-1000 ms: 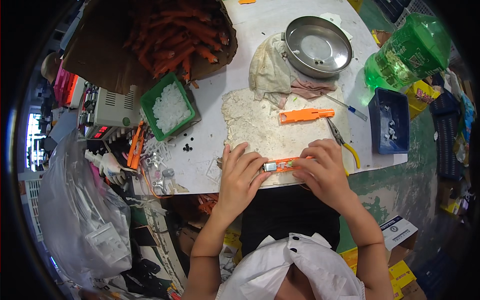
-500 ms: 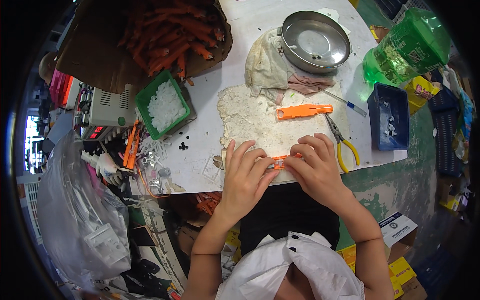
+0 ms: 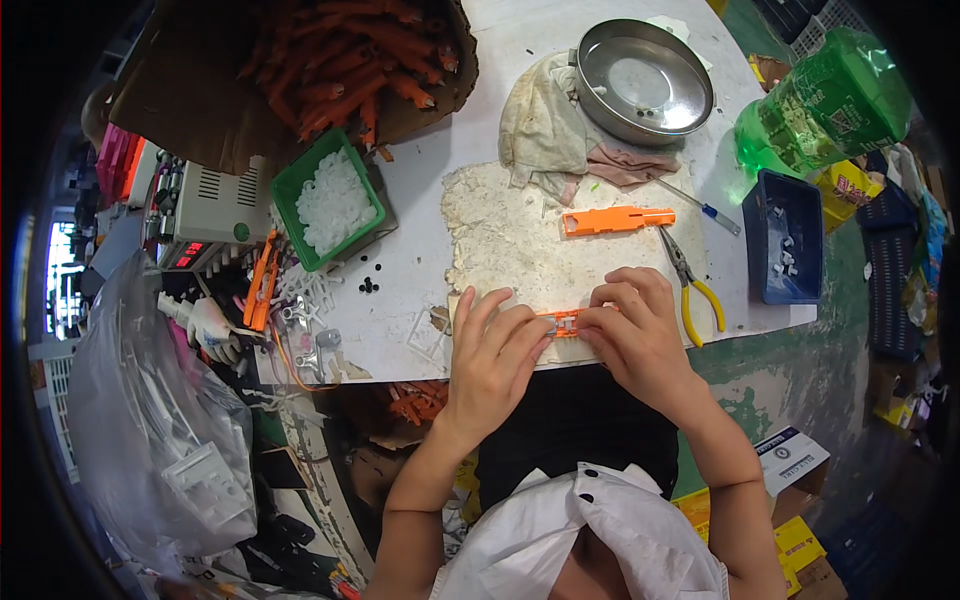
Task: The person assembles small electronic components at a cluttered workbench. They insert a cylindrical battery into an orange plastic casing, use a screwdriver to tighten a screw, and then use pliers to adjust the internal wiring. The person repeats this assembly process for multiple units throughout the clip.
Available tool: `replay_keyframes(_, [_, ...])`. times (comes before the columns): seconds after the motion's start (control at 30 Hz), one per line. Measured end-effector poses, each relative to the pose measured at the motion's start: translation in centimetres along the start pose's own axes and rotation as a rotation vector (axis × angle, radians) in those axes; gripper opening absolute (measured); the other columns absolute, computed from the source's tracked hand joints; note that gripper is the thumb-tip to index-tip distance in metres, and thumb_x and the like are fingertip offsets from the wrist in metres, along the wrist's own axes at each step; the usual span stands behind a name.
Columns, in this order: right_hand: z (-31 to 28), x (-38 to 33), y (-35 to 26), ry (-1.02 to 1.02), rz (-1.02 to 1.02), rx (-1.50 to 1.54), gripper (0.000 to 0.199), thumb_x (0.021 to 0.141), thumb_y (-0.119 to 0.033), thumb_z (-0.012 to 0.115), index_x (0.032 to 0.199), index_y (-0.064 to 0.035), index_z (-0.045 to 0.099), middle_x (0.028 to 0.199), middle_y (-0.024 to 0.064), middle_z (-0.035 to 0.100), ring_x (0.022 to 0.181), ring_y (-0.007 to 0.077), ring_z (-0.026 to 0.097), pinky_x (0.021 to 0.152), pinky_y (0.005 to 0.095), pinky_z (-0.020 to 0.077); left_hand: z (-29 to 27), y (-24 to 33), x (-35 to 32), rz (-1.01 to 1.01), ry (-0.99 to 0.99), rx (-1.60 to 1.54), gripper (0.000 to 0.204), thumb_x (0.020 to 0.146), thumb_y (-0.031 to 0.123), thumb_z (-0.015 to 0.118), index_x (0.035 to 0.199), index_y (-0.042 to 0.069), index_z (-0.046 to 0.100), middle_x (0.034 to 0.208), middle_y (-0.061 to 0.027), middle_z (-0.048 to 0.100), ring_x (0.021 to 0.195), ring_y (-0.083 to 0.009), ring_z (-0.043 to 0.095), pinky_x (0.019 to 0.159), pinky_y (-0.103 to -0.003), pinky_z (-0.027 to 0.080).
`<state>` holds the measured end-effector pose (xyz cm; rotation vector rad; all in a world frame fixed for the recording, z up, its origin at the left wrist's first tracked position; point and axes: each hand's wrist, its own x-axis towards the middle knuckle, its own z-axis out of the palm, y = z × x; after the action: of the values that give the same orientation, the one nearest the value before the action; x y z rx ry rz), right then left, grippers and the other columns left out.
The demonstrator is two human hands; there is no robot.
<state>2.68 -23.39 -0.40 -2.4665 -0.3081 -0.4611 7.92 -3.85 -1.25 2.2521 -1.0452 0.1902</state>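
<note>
Between my two hands, at the near edge of the worn white board (image 3: pixel 490 235), lies a small orange plastic housing (image 3: pixel 566 322) with pale and grey parts inside. My left hand (image 3: pixel 492 350) closes on its left end with thumb and fingertips. My right hand (image 3: pixel 634 325) pinches its right end; the fingers hide much of that side. Beyond them an orange plastic shell (image 3: pixel 618 221) rests flat on the board. Long-nose pliers with yellow handles (image 3: pixel 690 288) lie to the right of my right hand, and a blue-tipped screwdriver (image 3: pixel 700 208) lies farther back.
A green tray of white parts (image 3: pixel 334 205) stands left, near a cardboard box of orange pieces (image 3: pixel 340 65). At back right are a round metal pan (image 3: pixel 640 85), a rag (image 3: pixel 545 120), a green bottle (image 3: pixel 825 105) and a blue bin (image 3: pixel 783 235). Small black pieces (image 3: pixel 369 286) lie left.
My right fingers have shifted slightly to the right along the orange housing, showing more of its middle. Both hands keep their grip. The whole view has shifted a little.
</note>
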Motion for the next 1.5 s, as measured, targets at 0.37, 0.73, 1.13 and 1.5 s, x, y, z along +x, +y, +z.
replay_keyframes(0.37, [1.3,-0.8,0.8,0.099,0.021,0.088,0.021,0.067,-0.009,0.073,0.085,-0.0084,0.062,0.093,0.0035,0.056,0.101,0.0261,0.051,0.09,0.0422,0.0374,1.5,1.7,-1.2,0.006,0.066,-0.044,0.031,0.075,0.007,0.07,0.106,0.007,0.063,0.108,-0.009,0.055,0.113,-0.0308,0.049,0.101,-0.052,0.036])
replay_keyframes(0.73, [0.0,-0.4,0.8,-0.034,0.037,0.017,0.031,0.069,-0.016,0.074,0.097,-0.0111,0.061,0.101,0.0029,0.056,0.11,0.0255,0.048,0.097,0.0452,0.0342,2.2,1.4,-1.3,0.037,0.04,0.011,0.039,0.076,0.007,0.069,0.114,0.009,0.062,0.11,-0.0096,0.053,0.113,-0.0302,0.049,0.1,-0.049,0.039])
replay_keyframes(1.13, [-0.6,-0.3,1.6,-0.103,-0.025,-0.081,0.03,0.071,-0.023,0.074,0.098,-0.016,0.063,0.103,0.0015,0.056,0.113,0.0243,0.048,0.101,0.0469,0.0309,2.6,0.9,-1.6,0.062,0.003,0.027,0.046,0.073,0.006,0.069,0.118,0.011,0.06,0.113,-0.0092,0.049,0.116,-0.0308,0.045,0.102,-0.051,0.036])
replay_keyframes(1.5, [-2.6,-1.8,2.4,-0.088,0.076,-0.102,0.028,0.07,-0.02,0.075,0.094,-0.0126,0.063,0.101,0.0022,0.055,0.109,0.0262,0.048,0.1,0.049,0.0327,2.8,0.8,-1.7,0.054,0.01,0.045,0.047,0.073,0.006,0.069,0.119,0.013,0.061,0.113,-0.0076,0.048,0.116,-0.0295,0.044,0.101,-0.05,0.037])
